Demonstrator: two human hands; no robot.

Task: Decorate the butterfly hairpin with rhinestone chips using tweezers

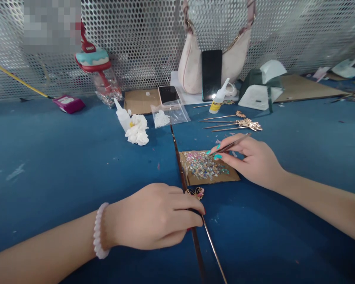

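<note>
While my left hand (154,215) pinches the gold hairpin (208,232) flat on the blue table (47,165), its stem running toward me and its ornament just beyond my fingertips, my right hand (251,159) closes tweezers (226,148) over the chips on the cardboard (208,167), just beyond the ornament and nearer my right.

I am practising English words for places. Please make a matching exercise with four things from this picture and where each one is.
Things:
1. tweezers
2. gold hairpin
3. bead bracelet
4. black phone

Places:
a. leaning on the pink bag
b. on the left wrist
c. in the right hand, over the card of shiny chips
d. pinched in the left hand

Pairs: 1-c, 2-d, 3-b, 4-a
</note>
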